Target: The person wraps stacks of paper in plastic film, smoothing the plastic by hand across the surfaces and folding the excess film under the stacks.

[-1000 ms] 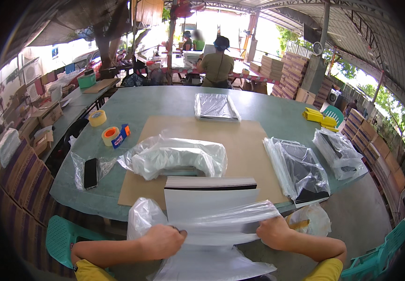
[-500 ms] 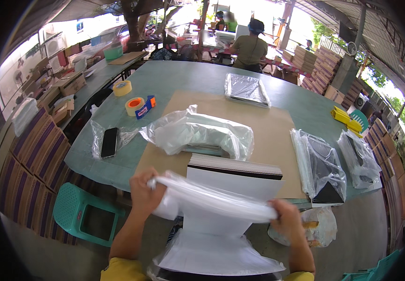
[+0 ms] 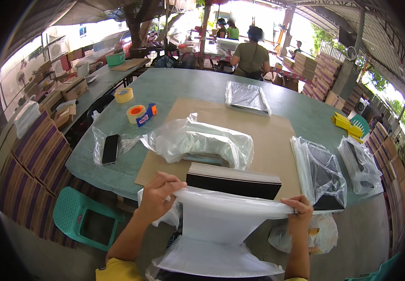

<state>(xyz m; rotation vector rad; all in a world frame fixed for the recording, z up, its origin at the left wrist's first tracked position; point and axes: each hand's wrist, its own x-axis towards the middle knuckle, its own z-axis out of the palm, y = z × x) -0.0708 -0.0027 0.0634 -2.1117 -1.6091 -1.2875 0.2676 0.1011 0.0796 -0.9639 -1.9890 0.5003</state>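
My left hand [image 3: 159, 197] and my right hand [image 3: 299, 213] pinch the two ends of a clear plastic bag's edge [image 3: 233, 200], pulling it into a taut band in front of me. Its lower part hangs toward my lap, with something flat and white [image 3: 216, 257] showing there. Directly beyond the band stands a stack of thin boards [image 3: 233, 182], its black face toward me and pale edges on top. The plastic covers the foot of the stack. Behind it, a crumpled clear plastic bag [image 3: 202, 138] lies on a brown cardboard sheet [image 3: 183, 110].
On the green table [image 3: 165, 79] are tape rolls [image 3: 136, 114], a blue tape cutter [image 3: 146, 115], a phone [image 3: 110, 149] and plastic-wrapped packs [image 3: 321, 171]. A green stool [image 3: 87, 218] and stacked cartons [image 3: 29, 173] stand left. A person [image 3: 251, 56] works beyond the table.
My hands have moved a little farther apart, and the plastic between them is now stretched tight. The stack's front, white before, now shows black. The view has shifted slightly.
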